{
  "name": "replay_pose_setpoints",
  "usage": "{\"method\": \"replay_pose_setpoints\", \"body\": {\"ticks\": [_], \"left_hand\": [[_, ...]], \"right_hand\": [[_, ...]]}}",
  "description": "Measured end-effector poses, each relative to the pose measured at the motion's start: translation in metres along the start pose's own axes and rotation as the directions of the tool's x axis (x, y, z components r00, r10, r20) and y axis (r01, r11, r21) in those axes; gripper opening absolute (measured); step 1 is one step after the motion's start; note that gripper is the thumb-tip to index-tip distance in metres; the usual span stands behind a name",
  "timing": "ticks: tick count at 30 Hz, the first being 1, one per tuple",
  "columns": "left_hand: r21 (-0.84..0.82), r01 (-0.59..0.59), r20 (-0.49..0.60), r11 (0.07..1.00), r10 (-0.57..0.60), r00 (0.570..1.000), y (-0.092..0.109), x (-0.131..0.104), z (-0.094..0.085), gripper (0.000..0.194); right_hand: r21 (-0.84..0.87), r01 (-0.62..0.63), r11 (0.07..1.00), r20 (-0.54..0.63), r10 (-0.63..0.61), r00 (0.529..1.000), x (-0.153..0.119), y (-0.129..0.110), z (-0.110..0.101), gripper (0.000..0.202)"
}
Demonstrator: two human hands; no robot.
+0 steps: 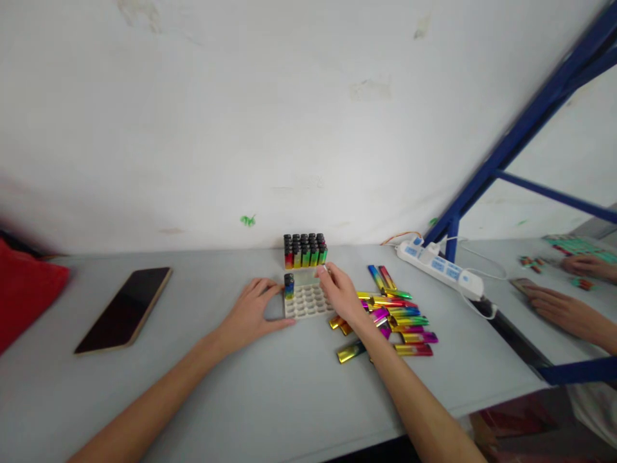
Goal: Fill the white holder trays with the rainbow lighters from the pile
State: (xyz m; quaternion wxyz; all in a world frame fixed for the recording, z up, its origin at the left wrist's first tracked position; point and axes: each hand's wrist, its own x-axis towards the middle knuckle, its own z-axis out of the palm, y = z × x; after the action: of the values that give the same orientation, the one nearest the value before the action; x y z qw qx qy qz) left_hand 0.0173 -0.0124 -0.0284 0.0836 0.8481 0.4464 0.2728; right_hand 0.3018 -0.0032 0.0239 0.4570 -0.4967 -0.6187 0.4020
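A white tray [308, 307] with rows of round holes lies on the grey table. One blue lighter [289, 287] stands upright in its back left corner. Behind it, several lighters with black tops [305, 251] stand in close rows. My left hand [255, 308] is open, thumb and fingers spread around the tray's left edge. My right hand [337, 289] is above the tray's back right part, its fingers pinched together; what they hold, if anything, is too small to name. Several shiny coloured lighters [409, 319] lie in a loose pile right of the tray, partly under my right forearm.
A dark phone [126, 308] lies at the left, near a red cloth-like object [26, 289]. A white power strip [438, 267] with cables is beside a blue metal frame [482, 177]. Beyond the frame, another person's hands [559, 307] rest at a table.
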Motion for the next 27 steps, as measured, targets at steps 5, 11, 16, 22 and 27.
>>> {"method": "replay_pose_setpoints", "body": {"ticks": [5,11,16,22,27], "left_hand": [[-0.007,0.0,0.017,1.0,0.0,1.0,0.001,0.0,-0.001,0.073],[-0.001,0.005,0.027,1.0,-0.005,1.0,0.003,0.001,-0.003,0.076],[-0.002,0.009,0.029,1.0,-0.009,1.0,0.003,0.001,-0.003,0.075],[-0.001,-0.005,0.024,1.0,0.005,1.0,0.005,0.001,-0.004,0.074],[0.003,0.001,0.026,1.0,-0.001,1.0,0.007,0.002,-0.004,0.072]], "right_hand": [[-0.172,0.017,0.985,-0.117,-0.038,0.992,-0.004,-0.009,0.007,0.064],[-0.245,0.014,0.969,-0.085,-0.036,0.996,-0.008,-0.01,0.014,0.043],[-0.213,0.066,0.975,-0.004,-0.068,0.998,-0.01,-0.009,0.017,0.048],[-0.248,0.264,0.932,0.077,-0.253,0.964,-0.014,-0.007,0.013,0.036],[-0.342,0.332,0.879,0.191,-0.281,0.941,-0.015,-0.001,0.012,0.041]]}}
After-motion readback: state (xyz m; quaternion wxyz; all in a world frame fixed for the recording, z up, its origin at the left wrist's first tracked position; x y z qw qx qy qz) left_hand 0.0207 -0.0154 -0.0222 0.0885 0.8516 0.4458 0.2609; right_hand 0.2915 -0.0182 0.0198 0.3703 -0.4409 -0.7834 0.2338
